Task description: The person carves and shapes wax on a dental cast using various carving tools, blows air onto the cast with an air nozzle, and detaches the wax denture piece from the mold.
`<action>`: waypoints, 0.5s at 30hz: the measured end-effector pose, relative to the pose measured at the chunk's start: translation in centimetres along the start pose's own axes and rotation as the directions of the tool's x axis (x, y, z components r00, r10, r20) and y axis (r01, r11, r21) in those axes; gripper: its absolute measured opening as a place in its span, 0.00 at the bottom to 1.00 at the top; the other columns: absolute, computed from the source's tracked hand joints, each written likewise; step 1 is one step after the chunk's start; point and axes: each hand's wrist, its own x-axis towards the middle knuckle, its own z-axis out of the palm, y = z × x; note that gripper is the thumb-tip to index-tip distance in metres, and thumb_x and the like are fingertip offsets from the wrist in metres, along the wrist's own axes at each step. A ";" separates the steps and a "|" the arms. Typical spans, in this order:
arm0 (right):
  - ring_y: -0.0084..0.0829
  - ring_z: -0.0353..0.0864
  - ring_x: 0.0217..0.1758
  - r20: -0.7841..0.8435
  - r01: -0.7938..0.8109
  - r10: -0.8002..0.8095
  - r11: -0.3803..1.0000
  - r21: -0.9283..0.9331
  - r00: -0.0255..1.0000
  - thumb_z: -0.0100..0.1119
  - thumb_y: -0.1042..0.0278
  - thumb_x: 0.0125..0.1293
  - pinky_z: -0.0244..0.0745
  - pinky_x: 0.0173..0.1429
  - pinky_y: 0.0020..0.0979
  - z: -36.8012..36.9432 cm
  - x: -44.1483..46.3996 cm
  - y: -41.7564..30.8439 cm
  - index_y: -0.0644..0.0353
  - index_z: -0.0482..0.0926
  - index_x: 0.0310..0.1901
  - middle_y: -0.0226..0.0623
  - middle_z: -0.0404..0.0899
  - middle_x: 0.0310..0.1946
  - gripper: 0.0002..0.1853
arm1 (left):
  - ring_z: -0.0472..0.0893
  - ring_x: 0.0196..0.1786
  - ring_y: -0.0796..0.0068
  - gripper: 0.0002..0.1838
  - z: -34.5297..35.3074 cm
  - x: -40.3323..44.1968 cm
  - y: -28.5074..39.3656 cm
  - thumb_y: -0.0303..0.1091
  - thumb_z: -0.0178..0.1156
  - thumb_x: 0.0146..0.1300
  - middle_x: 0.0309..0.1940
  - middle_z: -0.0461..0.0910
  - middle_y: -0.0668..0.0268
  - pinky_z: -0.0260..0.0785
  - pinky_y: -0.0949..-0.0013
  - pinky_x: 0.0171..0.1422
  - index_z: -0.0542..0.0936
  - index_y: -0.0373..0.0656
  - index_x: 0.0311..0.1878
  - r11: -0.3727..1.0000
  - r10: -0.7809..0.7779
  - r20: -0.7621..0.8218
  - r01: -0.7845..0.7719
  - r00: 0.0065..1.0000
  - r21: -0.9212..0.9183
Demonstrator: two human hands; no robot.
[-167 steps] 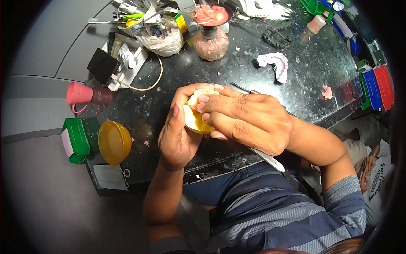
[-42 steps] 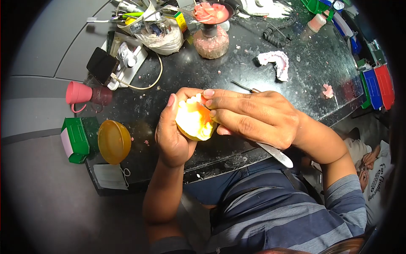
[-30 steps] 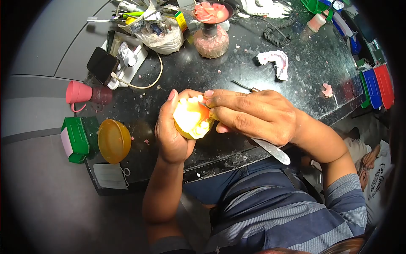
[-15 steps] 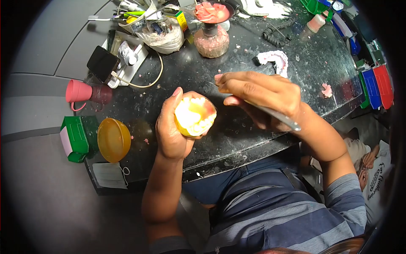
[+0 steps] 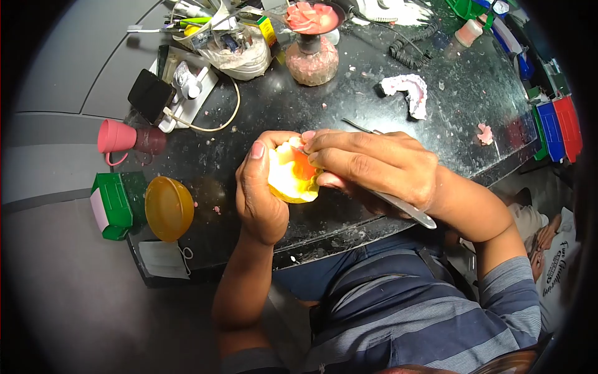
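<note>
Dental model cradled in the left hand, with a metal tool held to it in the right hand.

Above the front of the black bench, the model is gripped by the curved left fingers and thumb, its toothed side turned up and brightly lit. The tool is pinched between the bent right fingers and thumb, its tip brought to the model's reddish inner side; whether contact is made cannot be told. Beyond the right hand, a thin dark instrument is partly hidden. Farther out, a pale horseshoe-shaped piece and a pink scrap are seen to the right, an amber bowl and a face mask to the left. Pink sheets are heaped on a dish above a pink-stained jar.
</note>
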 end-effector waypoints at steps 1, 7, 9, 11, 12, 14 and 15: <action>0.40 0.89 0.39 -0.002 0.002 -0.002 1.000 0.017 1.000 0.69 0.72 0.63 0.86 0.36 0.34 0.1 -0.1 0.1 0.70 0.81 0.48 0.48 0.84 0.43 0.14 | 0.81 0.42 0.74 0.29 0.0 0.0 0.0 0.46 0.31 0.80 0.40 0.82 0.59 0.74 0.72 0.49 0.78 0.32 0.48 1.000 0.012 -0.007 -0.012 1.000 0.015; 0.41 0.89 0.39 -0.032 0.005 -0.005 1.000 -0.014 0.999 0.69 0.71 0.63 0.86 0.36 0.34 0.3 -0.2 0.0 0.70 0.81 0.48 0.49 0.84 0.44 0.15 | 0.81 0.42 0.74 0.29 0.1 0.0 -0.1 0.46 0.31 0.80 0.40 0.82 0.59 0.73 0.72 0.50 0.78 0.32 0.48 0.999 0.033 -0.025 -0.033 0.999 0.024; 0.41 0.89 0.39 -0.024 -0.004 0.004 1.000 -0.003 1.000 0.69 0.72 0.63 0.86 0.36 0.35 0.2 -0.2 -0.1 0.70 0.81 0.48 0.49 0.84 0.44 0.15 | 0.80 0.42 0.74 0.30 -0.1 0.0 -0.3 0.47 0.31 0.81 0.39 0.82 0.59 0.73 0.72 0.50 0.78 0.32 0.47 0.999 0.031 -0.030 -0.030 0.999 0.011; 0.41 0.89 0.39 -0.015 -0.013 0.013 1.000 0.006 1.000 0.69 0.72 0.63 0.86 0.36 0.35 0.2 -0.3 -0.1 0.70 0.81 0.49 0.49 0.84 0.44 0.15 | 0.80 0.48 0.68 0.32 -0.7 0.1 -0.4 0.51 0.31 0.80 0.43 0.81 0.56 0.70 0.67 0.58 0.77 0.32 0.50 0.999 -0.019 0.025 0.020 1.000 -0.031; 0.41 0.89 0.39 -0.027 -0.009 0.009 1.000 -0.002 1.000 0.69 0.72 0.63 0.86 0.36 0.35 0.4 -0.4 0.0 0.70 0.81 0.49 0.49 0.84 0.43 0.15 | 0.80 0.48 0.68 0.32 -0.6 0.1 -0.3 0.51 0.31 0.80 0.43 0.81 0.56 0.70 0.67 0.58 0.77 0.32 0.50 0.999 -0.018 0.025 0.019 1.000 -0.031; 0.41 0.89 0.39 -0.037 -0.005 0.004 1.000 -0.011 0.999 0.69 0.72 0.63 0.86 0.35 0.35 0.5 -0.4 0.1 0.71 0.81 0.49 0.49 0.84 0.43 0.15 | 0.80 0.47 0.69 0.32 -0.5 0.2 -0.3 0.51 0.31 0.80 0.42 0.81 0.57 0.71 0.67 0.55 0.77 0.32 0.49 0.995 -0.033 0.018 0.035 0.999 -0.090; 0.41 0.89 0.39 -0.044 -0.003 0.003 1.000 -0.005 0.999 0.69 0.72 0.63 0.86 0.35 0.35 0.5 -0.4 0.0 0.71 0.81 0.49 0.49 0.84 0.43 0.15 | 0.80 0.47 0.69 0.32 -0.4 0.2 -0.3 0.51 0.31 0.80 0.42 0.81 0.57 0.71 0.67 0.55 0.77 0.32 0.49 0.995 -0.033 0.019 0.035 0.999 -0.091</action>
